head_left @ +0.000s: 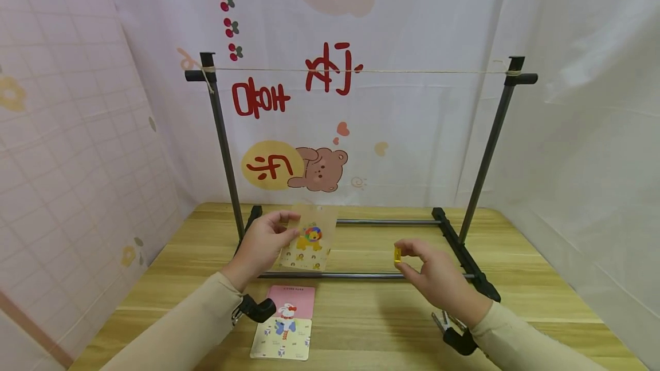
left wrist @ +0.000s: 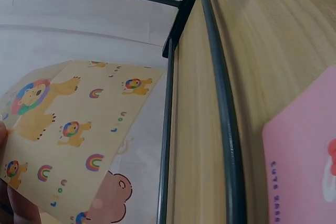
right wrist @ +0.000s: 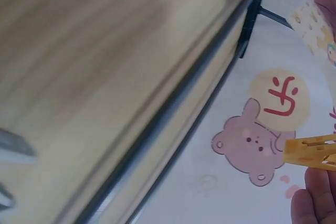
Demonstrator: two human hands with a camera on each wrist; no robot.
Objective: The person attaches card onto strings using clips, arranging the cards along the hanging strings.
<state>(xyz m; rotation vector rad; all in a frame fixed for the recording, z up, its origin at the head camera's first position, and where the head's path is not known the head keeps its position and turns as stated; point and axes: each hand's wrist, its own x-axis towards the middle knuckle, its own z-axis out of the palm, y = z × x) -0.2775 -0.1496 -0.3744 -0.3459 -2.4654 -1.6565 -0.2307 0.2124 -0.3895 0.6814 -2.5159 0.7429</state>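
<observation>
My left hand pinches the edge of a pale yellow card printed with a rainbow-maned lion. The card is raised above the table, tilted upright, and fills the left side of the left wrist view. To the right, my right hand holds a small yellow clothespin between thumb and fingers. Card and clothespin are well apart. Above both hands a thin string runs taut between the two posts of a black rack. In the right wrist view the clothespin shows its slotted side.
A pink card with a rabbit figure lies on the wooden table, overlapping or joined to a pale yellow patterned part. Rack posts rise on both sides. A white printed cloth hangs behind.
</observation>
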